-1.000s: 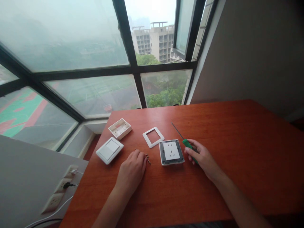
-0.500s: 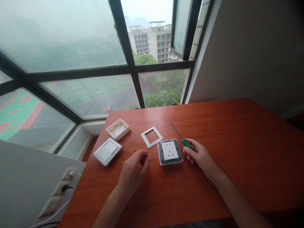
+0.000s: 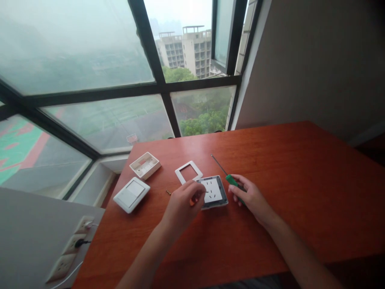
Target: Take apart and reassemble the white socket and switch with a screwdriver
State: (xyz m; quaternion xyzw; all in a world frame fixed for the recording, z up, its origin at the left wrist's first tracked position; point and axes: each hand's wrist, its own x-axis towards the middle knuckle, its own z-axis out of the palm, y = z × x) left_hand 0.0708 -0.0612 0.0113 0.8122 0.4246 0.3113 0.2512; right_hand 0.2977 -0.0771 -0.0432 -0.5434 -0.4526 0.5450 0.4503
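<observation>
The white socket (image 3: 212, 190) with its dark surround is lying face up on the red-brown table (image 3: 270, 160), and from it I am giving all the places. The left hand (image 3: 185, 200) is reaching over the left side of the socket, covering this part. Its thumb and fingertips are pressing together on a small screw (image 3: 206, 192), whose thin end is showing above the socket face; whether it is touching this face, I cannot tell.

The right hand (image 3: 249, 196) is staying just to the right of the socket. Its fingers are closing around the green handle of the screwdriver (image 3: 230, 179), and the metal shaft is pointing away from the person, past the far right corner of the socket.

To the far left of the socket, just behind it, a white frame (image 3: 198, 173) is lying flat. Another screw (image 3: 168, 192) is lying on the table to the left of the socket, beyond the left hand. Farther left of the socket, a white switch (image 3: 131, 194) is resting, and behind the switch an open white box (image 3: 152, 170) is sitting, also left of the socket and farther back.
</observation>
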